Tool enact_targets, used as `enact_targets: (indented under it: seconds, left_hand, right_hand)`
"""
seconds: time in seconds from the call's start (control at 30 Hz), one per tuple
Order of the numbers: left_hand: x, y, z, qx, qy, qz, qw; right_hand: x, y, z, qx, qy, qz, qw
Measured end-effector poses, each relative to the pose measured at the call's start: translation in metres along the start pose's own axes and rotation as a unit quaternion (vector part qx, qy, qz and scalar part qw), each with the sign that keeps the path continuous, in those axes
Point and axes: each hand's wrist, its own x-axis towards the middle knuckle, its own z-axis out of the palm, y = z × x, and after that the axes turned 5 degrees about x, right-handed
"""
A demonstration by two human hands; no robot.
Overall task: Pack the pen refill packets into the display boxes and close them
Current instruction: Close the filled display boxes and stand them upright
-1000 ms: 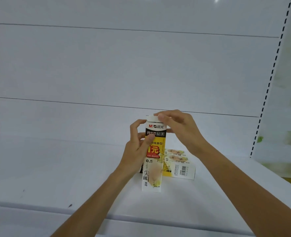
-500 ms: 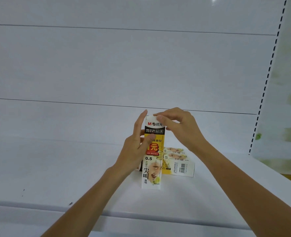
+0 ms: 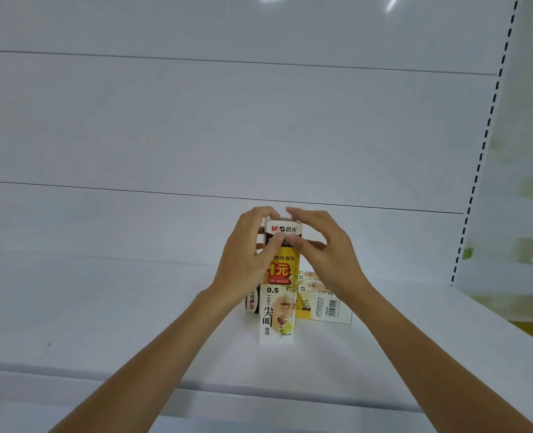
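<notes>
Head view: the display box (image 3: 279,304) stands upright on the white shelf (image 3: 102,307), long axis vertical, its top end between both hands, equally near each. The left hand (image 3: 246,257) grips its upper side. The right hand (image 3: 327,254) curls over the top flap. The box is thin, printed, rectangular card. More boxes (image 3: 324,304) lie flat just behind.

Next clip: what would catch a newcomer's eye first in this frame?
A tall yellow-and-white refill box stands upright at the centre of the white shelf. The left hand and the right hand curl over its top end. More boxes lie flat just behind it.
</notes>
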Motion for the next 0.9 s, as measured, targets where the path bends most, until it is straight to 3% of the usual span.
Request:
enact_targets:
  seconds: [0.13, 0.27, 0.4, 0.6, 0.77, 0.9]
  left_hand:
    - [-0.002, 0.001, -0.001, -0.01, 0.032, -0.022, 0.999]
    - [-0.005, 0.002, -0.004, -0.006, 0.105, -0.051, 0.993]
    - [-0.012, -0.006, -0.014, -0.021, 0.139, -0.115, 0.983]
    - [-0.024, -0.023, -0.024, 0.01, 0.091, -0.154, 0.984]
    - [-0.028, -0.028, -0.029, -0.112, 0.045, -0.211, 0.97]
    - [-0.033, -0.028, -0.029, -0.265, 0.028, -0.26, 0.928]
  right_hand:
    - [-0.038, 0.013, 0.013, 0.036, -0.035, 0.112, 0.992]
    - [-0.077, 0.032, 0.024, -0.127, -0.115, 0.171, 0.97]
    - [-0.074, 0.041, 0.013, -0.227, -0.102, 0.153, 0.956]
    - [-0.072, 0.041, -0.017, -0.254, -0.062, 0.1, 0.96]
    - [-0.077, 0.037, -0.023, -0.221, -0.054, 0.113, 0.967]
    - [-0.082, 0.037, -0.024, -0.223, -0.07, 0.112, 0.966]
